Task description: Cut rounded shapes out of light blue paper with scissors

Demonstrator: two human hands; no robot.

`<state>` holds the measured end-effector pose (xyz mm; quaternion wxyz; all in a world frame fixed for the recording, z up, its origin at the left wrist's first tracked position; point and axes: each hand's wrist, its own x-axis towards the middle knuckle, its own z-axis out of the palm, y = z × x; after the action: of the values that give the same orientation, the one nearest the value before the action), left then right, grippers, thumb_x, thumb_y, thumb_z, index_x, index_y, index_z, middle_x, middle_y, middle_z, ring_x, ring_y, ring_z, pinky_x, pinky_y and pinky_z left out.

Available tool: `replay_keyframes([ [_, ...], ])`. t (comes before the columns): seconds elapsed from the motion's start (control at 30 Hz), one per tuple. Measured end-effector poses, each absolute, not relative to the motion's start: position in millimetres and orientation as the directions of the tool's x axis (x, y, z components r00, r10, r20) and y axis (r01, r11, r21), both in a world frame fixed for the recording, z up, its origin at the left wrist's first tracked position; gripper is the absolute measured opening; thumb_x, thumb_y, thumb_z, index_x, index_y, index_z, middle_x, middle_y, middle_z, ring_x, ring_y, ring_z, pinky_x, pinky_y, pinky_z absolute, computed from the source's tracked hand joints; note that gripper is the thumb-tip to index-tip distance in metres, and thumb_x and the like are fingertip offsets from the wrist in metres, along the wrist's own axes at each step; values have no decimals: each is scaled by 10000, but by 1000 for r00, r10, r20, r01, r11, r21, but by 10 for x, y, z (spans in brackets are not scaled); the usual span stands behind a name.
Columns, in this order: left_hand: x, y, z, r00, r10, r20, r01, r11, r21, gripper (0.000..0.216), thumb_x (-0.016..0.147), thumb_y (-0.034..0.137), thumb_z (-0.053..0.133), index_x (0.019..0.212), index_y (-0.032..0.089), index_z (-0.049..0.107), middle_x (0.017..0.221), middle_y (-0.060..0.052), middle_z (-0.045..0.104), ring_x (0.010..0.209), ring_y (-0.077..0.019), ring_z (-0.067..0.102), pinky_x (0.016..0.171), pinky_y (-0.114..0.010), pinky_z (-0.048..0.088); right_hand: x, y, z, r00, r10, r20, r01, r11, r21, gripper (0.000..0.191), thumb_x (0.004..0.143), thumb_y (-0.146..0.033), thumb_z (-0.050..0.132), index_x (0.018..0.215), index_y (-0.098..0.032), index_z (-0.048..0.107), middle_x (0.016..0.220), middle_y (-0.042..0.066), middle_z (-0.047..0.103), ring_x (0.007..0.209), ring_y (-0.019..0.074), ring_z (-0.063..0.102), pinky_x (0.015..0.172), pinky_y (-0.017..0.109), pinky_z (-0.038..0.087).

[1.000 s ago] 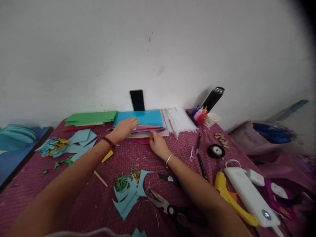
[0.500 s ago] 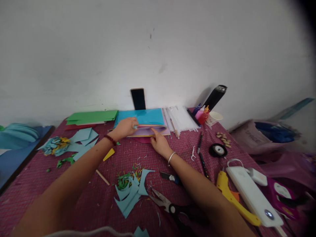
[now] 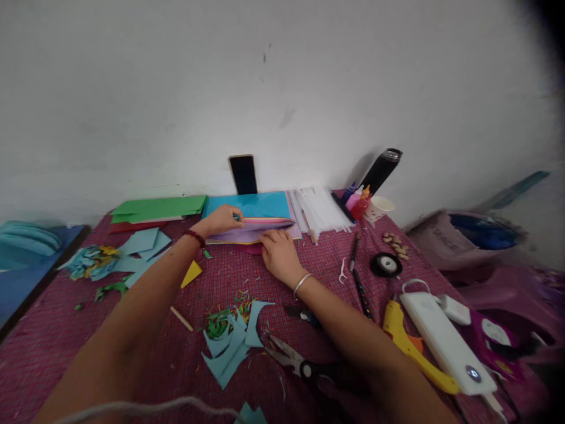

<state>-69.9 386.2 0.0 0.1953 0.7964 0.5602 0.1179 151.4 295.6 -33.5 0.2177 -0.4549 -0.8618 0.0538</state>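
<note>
A stack of coloured paper (image 3: 260, 203), blue on top, lies at the back of the table with its near edge parted. My left hand (image 3: 223, 219) is closed on the upper sheets at that edge and lifts them. Lilac paper (image 3: 241, 231) shows inside the gap. My right hand (image 3: 282, 256) is at the near edge of the lower sheets, its fingers bent over them; the thumb is partly hidden. A bit of magenta paper (image 3: 250, 249) sticks out below the stack.
Green sheets (image 3: 161, 207) lie left of the stack, white strips (image 3: 320, 209) right. A phone (image 3: 244, 175) leans on the wall. Nearer are blue paper scraps (image 3: 232, 353), scissors (image 3: 293, 360), a cutter knife (image 3: 302, 315), a yellow glue gun (image 3: 408, 347) and a white power strip (image 3: 445, 341).
My right hand has gone from pointing a finger into the gap to laying its fingers over the lower sheets' edge. My left hand keeps the upper sheets raised. The view has shifted slightly.
</note>
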Motion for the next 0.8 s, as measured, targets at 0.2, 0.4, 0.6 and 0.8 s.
replay_keyframes([
  [0.2, -724, 3842, 19, 343, 939, -33, 817, -281, 503, 288, 710, 419, 606, 774, 163, 723, 755, -34, 680, 679, -169, 556, 649, -264, 407, 1492, 2945, -433, -566, 782, 260, 746, 620, -242, 343, 889, -180, 453, 1202, -183, 592, 1207, 88, 604, 1133, 221, 490, 1126, 439, 148],
  [0.4, -711, 3811, 37, 354, 935, -6, 785, -293, 546, 249, 720, 392, 610, 759, 174, 723, 821, -45, 703, 753, -188, 584, 723, -271, 417, 1494, 2935, -432, -571, 783, 246, 742, 621, -252, 369, 863, -199, 489, 1220, -192, 582, 1191, 88, 604, 1133, 229, 490, 1118, 429, 168],
  [0.6, -724, 3824, 4, 355, 935, -6, 781, -293, 551, 271, 729, 410, 607, 766, 170, 727, 807, -53, 698, 714, -182, 571, 670, -271, 414, 1463, 2919, -424, -534, 808, 250, 758, 588, -283, 415, 856, -162, 465, 1266, -118, 515, 1138, 129, 622, 1081, 236, 510, 1067, 391, 257],
  [0.8, -724, 3818, 0, 353, 936, 4, 779, -296, 553, 224, 719, 390, 618, 734, 191, 720, 759, -35, 695, 675, -163, 555, 641, -261, 401, 1436, 2895, -386, -482, 841, 244, 819, 532, -214, 348, 879, -212, 463, 1199, -153, 587, 1082, 140, 605, 1011, 286, 500, 880, 417, 390],
])
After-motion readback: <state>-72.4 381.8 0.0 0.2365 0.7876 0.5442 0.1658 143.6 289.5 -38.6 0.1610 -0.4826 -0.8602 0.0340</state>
